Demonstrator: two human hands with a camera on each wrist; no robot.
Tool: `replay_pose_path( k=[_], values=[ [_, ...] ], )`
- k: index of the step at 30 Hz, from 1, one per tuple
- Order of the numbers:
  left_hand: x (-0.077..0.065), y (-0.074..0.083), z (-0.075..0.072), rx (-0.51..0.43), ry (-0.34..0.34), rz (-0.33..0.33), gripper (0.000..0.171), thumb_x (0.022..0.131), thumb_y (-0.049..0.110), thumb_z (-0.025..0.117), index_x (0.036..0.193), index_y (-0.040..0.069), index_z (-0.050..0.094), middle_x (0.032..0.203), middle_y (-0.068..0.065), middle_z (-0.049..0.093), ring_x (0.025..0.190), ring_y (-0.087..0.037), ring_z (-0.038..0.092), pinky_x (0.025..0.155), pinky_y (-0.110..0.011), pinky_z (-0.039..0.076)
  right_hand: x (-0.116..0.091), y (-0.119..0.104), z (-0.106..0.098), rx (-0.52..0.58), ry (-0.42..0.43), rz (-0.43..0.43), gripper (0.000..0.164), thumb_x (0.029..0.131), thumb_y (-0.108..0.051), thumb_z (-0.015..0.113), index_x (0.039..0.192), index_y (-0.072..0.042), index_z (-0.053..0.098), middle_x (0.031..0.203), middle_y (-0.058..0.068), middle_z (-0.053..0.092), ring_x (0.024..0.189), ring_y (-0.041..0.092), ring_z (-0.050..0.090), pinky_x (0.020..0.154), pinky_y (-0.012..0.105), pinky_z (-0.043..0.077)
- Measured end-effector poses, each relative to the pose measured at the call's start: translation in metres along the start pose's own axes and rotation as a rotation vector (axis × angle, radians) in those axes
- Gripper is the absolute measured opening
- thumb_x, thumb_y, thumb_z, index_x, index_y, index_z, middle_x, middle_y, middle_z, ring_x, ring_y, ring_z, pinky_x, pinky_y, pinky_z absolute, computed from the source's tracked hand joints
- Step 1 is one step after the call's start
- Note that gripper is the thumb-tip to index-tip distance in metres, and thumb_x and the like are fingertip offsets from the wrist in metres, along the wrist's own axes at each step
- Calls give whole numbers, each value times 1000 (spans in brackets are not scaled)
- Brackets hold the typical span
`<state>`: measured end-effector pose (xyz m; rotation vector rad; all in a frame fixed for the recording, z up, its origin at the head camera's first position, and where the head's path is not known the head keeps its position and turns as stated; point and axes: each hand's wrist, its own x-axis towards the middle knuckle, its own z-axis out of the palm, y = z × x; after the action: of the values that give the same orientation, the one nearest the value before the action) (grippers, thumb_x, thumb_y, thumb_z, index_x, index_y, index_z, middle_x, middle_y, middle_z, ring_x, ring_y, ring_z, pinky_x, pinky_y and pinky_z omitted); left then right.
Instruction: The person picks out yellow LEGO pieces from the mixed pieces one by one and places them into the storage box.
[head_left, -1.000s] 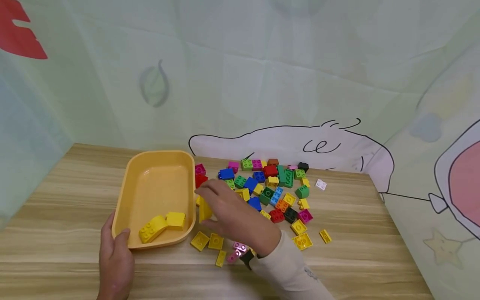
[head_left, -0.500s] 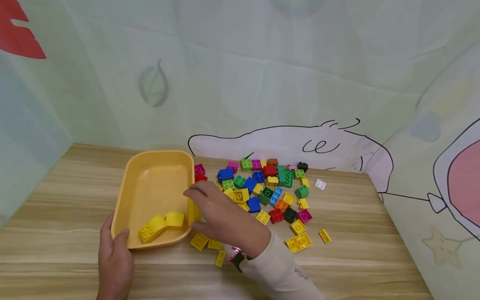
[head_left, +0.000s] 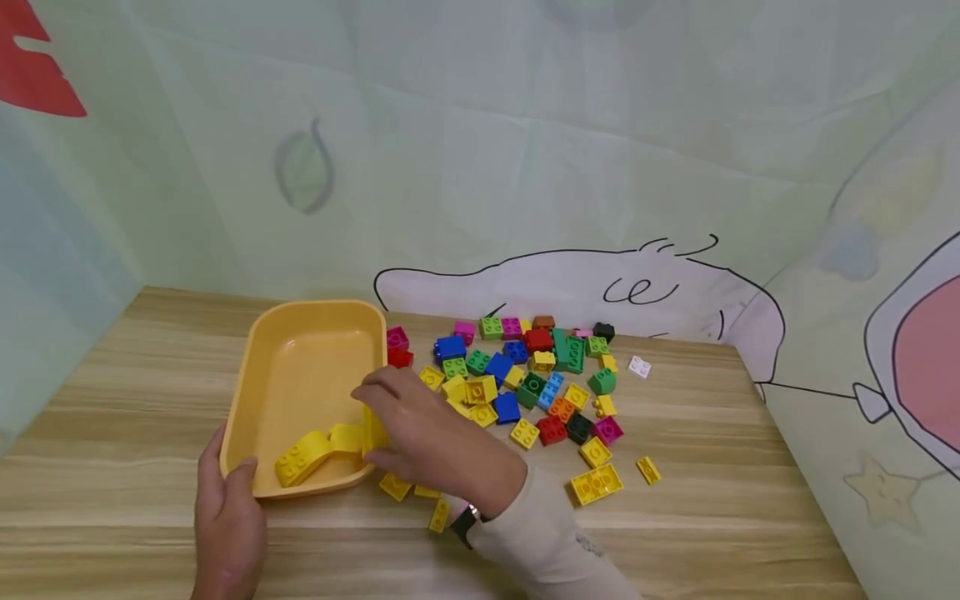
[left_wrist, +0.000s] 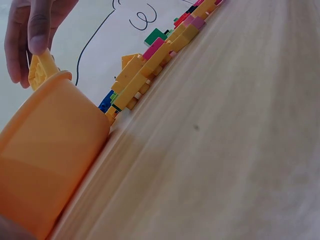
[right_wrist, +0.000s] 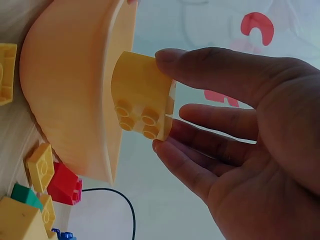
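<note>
My left hand (head_left: 231, 518) grips the near left corner of an orange-yellow plastic tray (head_left: 315, 307), thumb over the rim. Inside the tray's near end lie a curved yellow building brick (head_left: 303, 458) and a smaller yellow brick (head_left: 347, 438). My right hand (head_left: 427, 429) pinches another yellow building brick (right_wrist: 142, 95) between thumb and fingers, at the tray's right rim. The right wrist view shows this brick with a curved face and several studs. In the left wrist view the right hand's fingers hold it just above the rim.
Many loose bricks in mixed colours, such as a blue brick (head_left: 507, 407) and a red brick (head_left: 552, 430), spread over the wooden table (head_left: 712, 500) right of the tray. A white brick (head_left: 640, 367) lies apart at the right. A printed cloth (head_left: 480, 150) hangs behind the table.
My right hand has moved left with the yellow brick, from beside the tray to its right rim. The left hand keeps its grip on the tray.
</note>
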<state>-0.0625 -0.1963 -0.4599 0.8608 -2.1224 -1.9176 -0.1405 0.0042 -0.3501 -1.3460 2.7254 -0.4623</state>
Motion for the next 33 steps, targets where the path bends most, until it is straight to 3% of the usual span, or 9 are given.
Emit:
replay_pose_path(
  k=[7, 22, 33],
  values=[
    [0, 0, 0, -12, -3, -5, 52, 108, 20, 17, 157, 36, 8, 166, 12, 3, 152, -15, 11, 129, -47, 12, 5, -5, 3, 33, -36, 34, 62, 84, -27, 81, 137, -9, 55, 136, 3, 51, 123, 14, 49, 110, 25, 50],
    [0, 0, -1, 1, 7, -23, 52, 109, 21, 18, 156, 38, 8, 166, 13, 4, 152, -15, 11, 129, -47, 11, 11, -9, 7, 29, -39, -10, 61, 86, -28, 79, 137, -8, 55, 136, 3, 51, 123, 13, 48, 110, 22, 50],
    [-1, 2, -1, -31, -3, 11, 52, 108, 19, 19, 157, 33, 11, 167, 7, 7, 152, -16, 13, 130, -42, 9, 14, -10, 12, 27, -26, -37, 60, 86, -28, 79, 137, -7, 55, 135, 3, 52, 124, 14, 49, 111, 21, 48]
  ],
)
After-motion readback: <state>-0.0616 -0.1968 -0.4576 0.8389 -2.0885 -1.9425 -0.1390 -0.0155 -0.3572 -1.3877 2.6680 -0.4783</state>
